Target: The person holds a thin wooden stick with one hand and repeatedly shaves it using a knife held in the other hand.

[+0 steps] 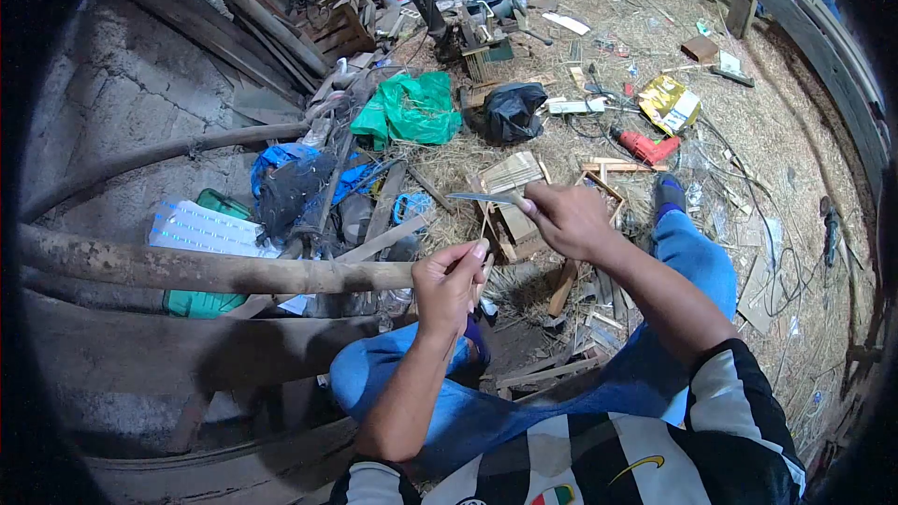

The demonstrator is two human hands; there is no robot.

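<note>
My right hand (564, 218) is closed around the handle of a knife (482, 197), whose blade points left. Below and left of it, my left hand (449, 282) pinches a thin wooden stick (485, 224) that stands nearly upright. The blade is close to the stick's top end; whether they touch I cannot tell. Just left of my left hand is the end of a thick pole (234, 268). Beyond both hands sits a wooden box with pale strips (512, 173), partly hidden by my right hand.
A red power drill (645, 146) lies at the right near a yellow bag (670, 103). Green (408, 110) and black plastic bags (514, 112) are ahead. Another drill with a cord (830, 231) lies far right. Wood scraps and shavings cover the floor.
</note>
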